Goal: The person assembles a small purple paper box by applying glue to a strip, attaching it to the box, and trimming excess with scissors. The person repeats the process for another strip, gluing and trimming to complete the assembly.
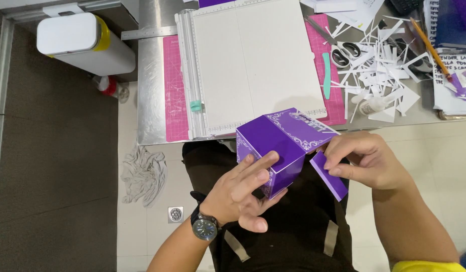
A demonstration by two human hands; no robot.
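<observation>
Now, at lower centre, the left hand (pixel 241 194) cradles a purple box (pixel 275 148) while the right hand (pixel 366 160) pinches its flap (pixel 329 176).

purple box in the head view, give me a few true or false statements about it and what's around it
1. The left hand grips the purple box from below and the side. True.
2. The right hand pinches a loose flap of the box. True.
3. The box rests flat on the paper trimmer. False: it is held up in front of the table, above the person's lap.
4. The scissors lie among white paper scraps on the table. True.
5. The wristwatch is on the right wrist. False: it is on the left wrist.
6. The cutting mat under the trimmer is green. False: it is pink.
</observation>
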